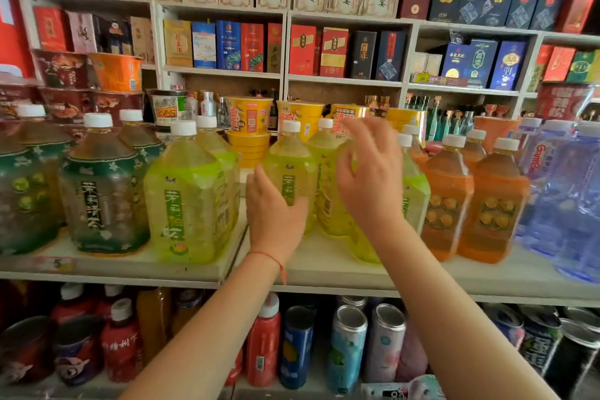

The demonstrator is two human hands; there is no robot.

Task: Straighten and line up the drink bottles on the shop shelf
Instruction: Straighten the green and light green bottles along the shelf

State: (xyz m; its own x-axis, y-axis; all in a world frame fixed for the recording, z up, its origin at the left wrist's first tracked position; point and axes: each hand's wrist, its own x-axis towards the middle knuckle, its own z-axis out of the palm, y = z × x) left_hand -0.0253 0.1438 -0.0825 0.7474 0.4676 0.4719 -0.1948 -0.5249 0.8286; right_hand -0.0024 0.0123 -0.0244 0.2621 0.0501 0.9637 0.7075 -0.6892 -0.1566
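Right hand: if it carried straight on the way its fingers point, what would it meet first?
Probably the yellow-green tea bottle right behind the right hand, whose spread fingers already reach around its neck; depth is unclear through motion blur.

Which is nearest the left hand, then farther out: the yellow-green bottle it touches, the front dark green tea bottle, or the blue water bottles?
1. Yellow-green bottle, under the left hand.
2. Dark green tea bottle, off to the left.
3. Blue water bottles, far right.
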